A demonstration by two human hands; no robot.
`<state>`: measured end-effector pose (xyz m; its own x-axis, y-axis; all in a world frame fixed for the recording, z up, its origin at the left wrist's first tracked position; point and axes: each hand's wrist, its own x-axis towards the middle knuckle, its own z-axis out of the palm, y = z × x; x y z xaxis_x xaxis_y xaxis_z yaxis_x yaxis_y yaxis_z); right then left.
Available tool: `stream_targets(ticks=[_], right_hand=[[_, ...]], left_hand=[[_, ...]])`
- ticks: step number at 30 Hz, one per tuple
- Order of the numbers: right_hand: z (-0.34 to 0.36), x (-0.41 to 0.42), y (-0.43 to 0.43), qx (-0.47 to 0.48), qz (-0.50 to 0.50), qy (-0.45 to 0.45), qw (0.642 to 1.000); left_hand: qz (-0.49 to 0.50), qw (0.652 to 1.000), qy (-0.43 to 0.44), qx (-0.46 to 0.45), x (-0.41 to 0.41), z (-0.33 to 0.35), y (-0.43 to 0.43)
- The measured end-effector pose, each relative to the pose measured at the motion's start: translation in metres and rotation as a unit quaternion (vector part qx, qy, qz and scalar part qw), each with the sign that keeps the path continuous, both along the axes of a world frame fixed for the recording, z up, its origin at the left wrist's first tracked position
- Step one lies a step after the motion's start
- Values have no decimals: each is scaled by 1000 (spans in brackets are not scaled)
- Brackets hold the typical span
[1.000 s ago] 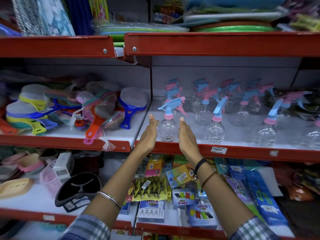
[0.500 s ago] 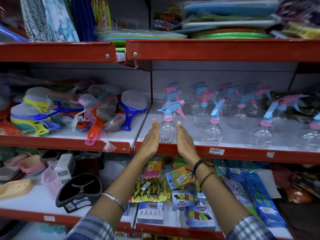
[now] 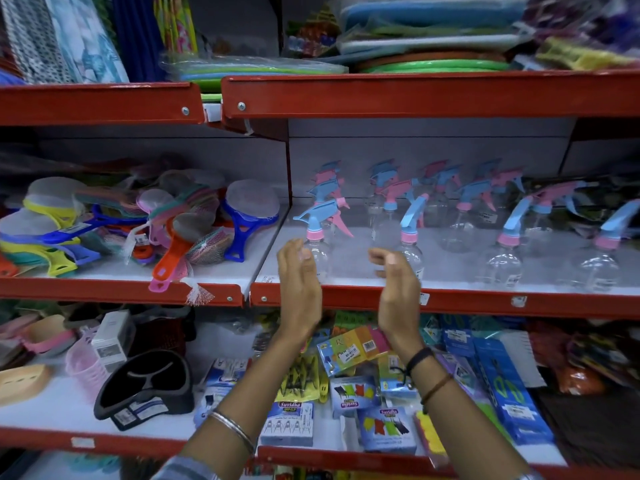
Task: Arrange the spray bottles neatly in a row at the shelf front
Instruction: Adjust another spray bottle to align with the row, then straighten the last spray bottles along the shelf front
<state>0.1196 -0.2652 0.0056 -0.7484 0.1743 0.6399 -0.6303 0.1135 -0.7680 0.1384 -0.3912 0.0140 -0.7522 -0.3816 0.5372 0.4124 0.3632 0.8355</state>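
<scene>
Clear spray bottles with blue-and-pink triggers stand on the white middle shelf [image 3: 450, 282]. Along its front edge are the leftmost bottle [image 3: 320, 252], a second bottle [image 3: 412, 249], a third [image 3: 504, 265] and a fourth [image 3: 595, 268]; several more crowd behind [image 3: 464, 216]. My left hand [image 3: 298, 289] is raised palm-inward just left of the leftmost bottle and overlaps its lower side. My right hand [image 3: 396, 292] is up in front of the second bottle, fingers slightly curled. Neither hand holds anything.
The red shelf lip [image 3: 485, 303] runs below the bottles. A divider [image 3: 287, 174] separates them from a pile of coloured strainers [image 3: 166, 230] on the left. Packets of clips [image 3: 346, 393] lie on the lower shelf, folded mats [image 3: 426, 60] on the top one.
Both hands flanked the leftmost bottle before. They have since spread apart: the right hand moved right to the second bottle, while the left stays by the first.
</scene>
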Motion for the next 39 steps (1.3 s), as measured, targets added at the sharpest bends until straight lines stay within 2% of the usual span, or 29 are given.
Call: stream_targets(ticks=[2,4,5,9,12,21,34,37,39], right_hand=[[2,-9,27,-19,-70,44,996],[6,-24,47,-11,-118,32,992],[8,-32,54,3,-123,-4,992],[7,-57,61,85,-32,-161,983],[10,-64,84,98,15,-207,973],[3,-48,82,48,5,-191,980],[-1,-39,84,74,-30,-166,983],[-2,-33,90,57,-24,-137,989],[-2,-26,102,35,-38,-79,996]], left_hand=[[-49,998,15,-28,0,-6,22],[-119,991,-47,-47,-5,-8,45],[-147,984,-80,-55,-7,-8,56],[-200,963,-169,-60,-16,-6,76],[-196,959,-198,-42,-23,1,105],[-177,962,-208,2,-36,7,101],[-161,958,-239,-3,-51,10,101],[-120,973,-198,11,-46,4,110],[-74,990,-115,13,-37,0,125]])
